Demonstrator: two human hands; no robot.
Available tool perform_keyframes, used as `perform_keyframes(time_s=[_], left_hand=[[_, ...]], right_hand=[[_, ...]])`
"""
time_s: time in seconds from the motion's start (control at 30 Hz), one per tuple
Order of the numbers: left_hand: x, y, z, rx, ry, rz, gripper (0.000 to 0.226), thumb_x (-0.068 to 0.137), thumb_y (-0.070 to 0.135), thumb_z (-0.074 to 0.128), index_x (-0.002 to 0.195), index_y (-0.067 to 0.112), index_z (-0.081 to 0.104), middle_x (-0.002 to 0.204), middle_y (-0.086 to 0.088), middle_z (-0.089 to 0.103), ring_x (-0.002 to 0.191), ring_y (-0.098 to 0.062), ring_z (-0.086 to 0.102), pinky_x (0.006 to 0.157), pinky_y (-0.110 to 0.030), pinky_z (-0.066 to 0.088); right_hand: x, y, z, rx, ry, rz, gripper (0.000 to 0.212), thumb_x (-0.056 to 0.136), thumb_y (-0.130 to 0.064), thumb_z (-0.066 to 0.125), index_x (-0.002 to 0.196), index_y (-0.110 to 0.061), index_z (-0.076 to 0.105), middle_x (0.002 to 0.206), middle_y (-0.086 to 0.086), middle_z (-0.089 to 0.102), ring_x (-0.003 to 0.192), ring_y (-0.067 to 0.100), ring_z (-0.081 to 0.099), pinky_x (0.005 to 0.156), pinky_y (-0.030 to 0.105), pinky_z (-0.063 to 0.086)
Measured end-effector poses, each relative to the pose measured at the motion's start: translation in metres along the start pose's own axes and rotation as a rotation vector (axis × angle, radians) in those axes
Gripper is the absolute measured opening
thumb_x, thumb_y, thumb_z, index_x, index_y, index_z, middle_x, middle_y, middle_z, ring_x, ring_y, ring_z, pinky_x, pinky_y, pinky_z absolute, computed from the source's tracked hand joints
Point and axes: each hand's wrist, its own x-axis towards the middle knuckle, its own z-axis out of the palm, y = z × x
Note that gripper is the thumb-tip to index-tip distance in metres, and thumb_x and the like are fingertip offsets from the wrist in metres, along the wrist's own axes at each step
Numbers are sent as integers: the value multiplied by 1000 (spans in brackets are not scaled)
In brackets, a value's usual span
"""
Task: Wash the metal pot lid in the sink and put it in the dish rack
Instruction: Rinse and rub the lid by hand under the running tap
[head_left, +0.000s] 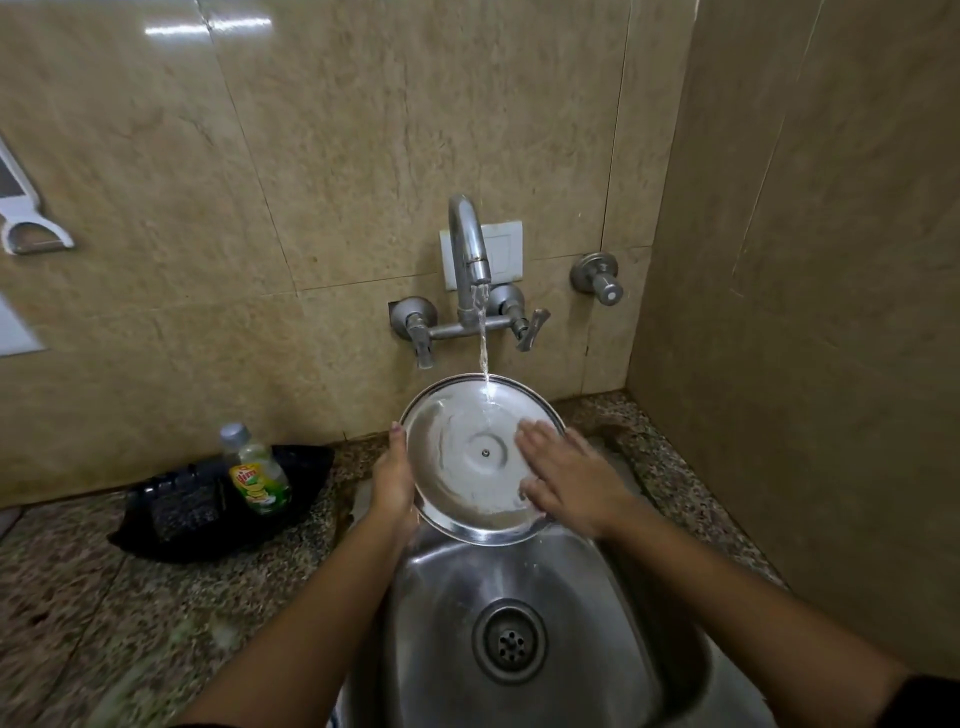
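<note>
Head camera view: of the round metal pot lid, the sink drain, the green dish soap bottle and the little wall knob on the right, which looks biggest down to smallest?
1. Round metal pot lid
2. Green dish soap bottle
3. Round sink drain, though nearness to the camera may enlarge it
4. Small metal wall knob

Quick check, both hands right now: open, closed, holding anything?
Left hand: closed on the lid at its left rim.
Right hand: open, fingers flat on the lid's face, gripping nothing.
</note>
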Motion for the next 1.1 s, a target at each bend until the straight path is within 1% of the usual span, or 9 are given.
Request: perform_keyframes(time_s=[0.17,0.27,0.47,0.57,0.67,0.77,0.87,0.93,1.1], left_hand=[[-12,-3,5,2,-66,4,47,95,49,39,92,12,68,65,-1,72,55,-17,68,42,-21,50],[-16,0,10,1,-83,22,46,95,49,41,85,15,69,53,5,70,45,-9,66,34,-15,43],[-9,7,5,-81,-84,-24,50,95,48,40,87,8,68,69,-8,74,60,-21,72,45,-21,52],[-7,3,3,-114,-68,-124,47,96,45,42,88,6,66,83,-14,71,69,-27,68,56,-30,51],[-12,5,7,-179,-140,-311,52,98,44,34,106,2,64,89,-16,71,75,-28,67,54,-33,53],[-16,11,9,-123,-253,-390,69,94,59,25,125,3,52,115,-21,63,104,-32,62,70,-41,57],[-21,13,15,26,-263,-329,72,92,64,26,134,9,46,134,-13,52,125,-30,47,76,-39,48],[-21,10,17,66,-173,-203,54,95,50,40,131,11,50,125,-6,57,117,-29,53,67,-33,46],[-11,10,10,-149,-228,-169,31,95,24,52,113,0,60,105,-21,65,95,-35,64,85,-45,54]], right_hand=[[53,-9,-11,14,148,187,70,98,-53,23,152,-17,-3,162,1,-4,149,16,-5,118,36,-6],[71,-42,-17,131,154,-8,74,97,-54,28,152,-16,-4,162,2,-6,148,15,-8,121,40,-1],[18,-68,-10,168,-40,-421,75,95,-61,28,152,-26,-5,162,-5,-2,147,4,-8,120,33,0],[-8,-57,-20,154,-15,-472,65,94,-35,51,151,-20,23,158,0,26,146,11,22,119,34,22],[-14,-50,-42,125,241,-481,44,87,-11,59,131,-17,57,123,4,68,108,17,66,86,34,56],[-8,-43,-64,304,323,-216,29,93,-19,55,121,-20,63,96,5,75,80,17,70,73,31,56],[9,-31,-74,961,357,193,16,93,-17,57,101,-14,70,86,6,72,79,21,67,73,31,55],[18,-18,-71,1275,440,391,13,91,-11,58,93,-9,71,83,10,70,77,25,65,71,31,55],[26,10,-51,1710,492,698,11,86,-9,61,82,-7,72,83,15,69,78,32,64,71,36,52]])
